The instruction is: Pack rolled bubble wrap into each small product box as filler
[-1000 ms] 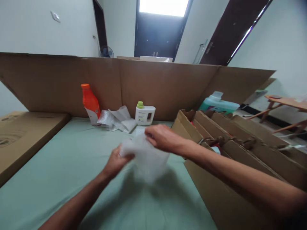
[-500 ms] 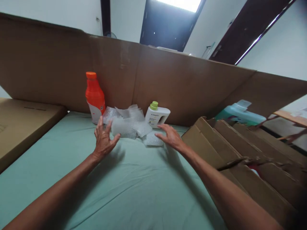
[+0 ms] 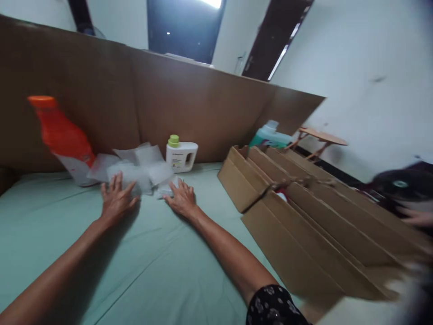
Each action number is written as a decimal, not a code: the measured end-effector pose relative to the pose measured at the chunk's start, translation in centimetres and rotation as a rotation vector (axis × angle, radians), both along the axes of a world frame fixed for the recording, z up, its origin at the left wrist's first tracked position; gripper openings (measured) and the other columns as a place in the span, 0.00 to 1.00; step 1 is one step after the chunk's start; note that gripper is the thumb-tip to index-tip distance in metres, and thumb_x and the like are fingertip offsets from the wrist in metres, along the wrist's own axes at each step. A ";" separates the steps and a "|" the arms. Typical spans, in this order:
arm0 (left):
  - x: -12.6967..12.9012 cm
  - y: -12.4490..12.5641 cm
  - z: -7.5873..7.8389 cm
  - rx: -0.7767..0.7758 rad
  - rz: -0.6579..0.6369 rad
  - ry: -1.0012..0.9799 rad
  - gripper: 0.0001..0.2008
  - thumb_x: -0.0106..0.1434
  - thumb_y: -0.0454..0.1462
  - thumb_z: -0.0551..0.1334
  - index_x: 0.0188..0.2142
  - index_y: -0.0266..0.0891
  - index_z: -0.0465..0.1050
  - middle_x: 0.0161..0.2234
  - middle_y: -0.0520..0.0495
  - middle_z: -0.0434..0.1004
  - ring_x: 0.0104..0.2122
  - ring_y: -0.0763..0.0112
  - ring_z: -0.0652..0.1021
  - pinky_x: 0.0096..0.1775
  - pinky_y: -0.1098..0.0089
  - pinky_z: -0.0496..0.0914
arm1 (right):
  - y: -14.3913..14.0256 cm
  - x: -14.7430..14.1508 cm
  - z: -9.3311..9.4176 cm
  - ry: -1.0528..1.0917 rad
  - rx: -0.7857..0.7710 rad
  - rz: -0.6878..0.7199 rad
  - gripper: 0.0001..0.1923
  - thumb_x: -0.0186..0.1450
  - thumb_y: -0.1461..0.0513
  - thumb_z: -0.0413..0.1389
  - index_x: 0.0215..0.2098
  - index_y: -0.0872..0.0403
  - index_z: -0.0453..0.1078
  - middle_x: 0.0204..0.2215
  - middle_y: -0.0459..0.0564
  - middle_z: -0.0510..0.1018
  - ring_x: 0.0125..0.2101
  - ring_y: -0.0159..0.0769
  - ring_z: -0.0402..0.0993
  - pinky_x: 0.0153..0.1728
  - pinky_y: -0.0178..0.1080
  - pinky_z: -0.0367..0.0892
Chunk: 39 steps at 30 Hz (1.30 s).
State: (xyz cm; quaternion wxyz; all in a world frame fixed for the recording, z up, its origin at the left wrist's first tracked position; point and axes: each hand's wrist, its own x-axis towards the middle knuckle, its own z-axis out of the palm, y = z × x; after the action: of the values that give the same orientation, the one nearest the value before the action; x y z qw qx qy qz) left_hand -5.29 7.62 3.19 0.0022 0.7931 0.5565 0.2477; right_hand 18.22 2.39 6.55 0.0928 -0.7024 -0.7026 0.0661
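Both hands are laid flat at the near edge of a loose pile of clear bubble-wrap sheets [image 3: 135, 169], which lies on the pale green cloth-covered surface [image 3: 152, 262] against the tall brown cardboard wall [image 3: 203, 117]. The left hand [image 3: 117, 201] is spread open, palm down, its fingertips on the nearest sheet; nothing is gripped. The right hand [image 3: 181, 201] is likewise open and pressed down, its fingers touching the right corner of the pile, just in front of the small white jug with a lime-green cap [image 3: 181, 154].

For the sheets to be handled well, the light film would best be pinned with flat palms and gathered from both sides at once, since single sheets slide easily on cloth. Care would be needed near the orange plastic bottle with an orange cap [image 3: 62, 137], which stands tilted at the pile's left edge, touching it, and could be knocked.

Both forearms are stretched forward and low, converging slightly, wrists close to the cloth. Folded brown cardboard dividers [image 3: 304, 216] lie to the right, apart from the hands.
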 end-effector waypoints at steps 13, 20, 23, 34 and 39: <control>-5.0 -22.0 -4.6 -0.090 -0.207 0.214 0.26 0.69 0.46 0.54 0.64 0.45 0.67 0.68 0.38 0.61 0.67 0.49 0.63 0.64 0.44 0.60 | -25.9 12.6 9.0 -0.348 0.479 -0.331 0.27 0.68 0.53 0.50 0.64 0.48 0.64 0.60 0.65 0.71 0.58 0.63 0.68 0.53 0.64 0.61; -3.3 -26.3 -4.6 0.098 -0.222 0.205 0.23 0.68 0.42 0.58 0.62 0.45 0.70 0.65 0.33 0.65 0.64 0.45 0.68 0.59 0.44 0.65 | -28.7 19.5 11.7 -0.627 0.360 -0.426 0.18 0.65 0.48 0.49 0.43 0.43 0.76 0.39 0.68 0.81 0.35 0.65 0.77 0.29 0.57 0.63; -3.3 -26.1 -4.9 0.166 -0.215 0.160 0.22 0.68 0.42 0.59 0.60 0.41 0.73 0.63 0.32 0.68 0.63 0.43 0.68 0.58 0.43 0.67 | -28.2 20.4 11.6 -0.556 0.148 -0.484 0.16 0.64 0.49 0.55 0.34 0.50 0.78 0.28 0.62 0.82 0.29 0.60 0.79 0.26 0.50 0.64; -3.1 -28.4 -4.9 0.070 -0.213 -0.329 0.24 0.67 0.41 0.61 0.62 0.44 0.66 0.63 0.37 0.68 0.64 0.47 0.67 0.56 0.46 0.70 | -29.0 8.7 12.5 -0.183 0.499 0.370 0.13 0.72 0.60 0.51 0.31 0.50 0.74 0.26 0.48 0.81 0.27 0.39 0.73 0.36 0.42 0.64; -3.6 -29.6 -3.3 -0.162 0.005 -0.594 0.42 0.59 0.52 0.66 0.67 0.38 0.55 0.64 0.33 0.66 0.62 0.45 0.70 0.59 0.47 0.68 | -26.2 0.1 13.4 0.020 0.466 0.620 0.13 0.72 0.66 0.50 0.31 0.52 0.71 0.27 0.46 0.79 0.32 0.37 0.74 0.51 0.47 0.62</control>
State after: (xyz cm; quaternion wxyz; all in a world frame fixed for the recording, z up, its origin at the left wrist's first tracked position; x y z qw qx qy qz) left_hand -8.88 -22.02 -0.14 0.2272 0.6819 0.5514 0.4235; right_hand 18.28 -23.82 19.97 0.2323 -0.4158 -0.8770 -0.0636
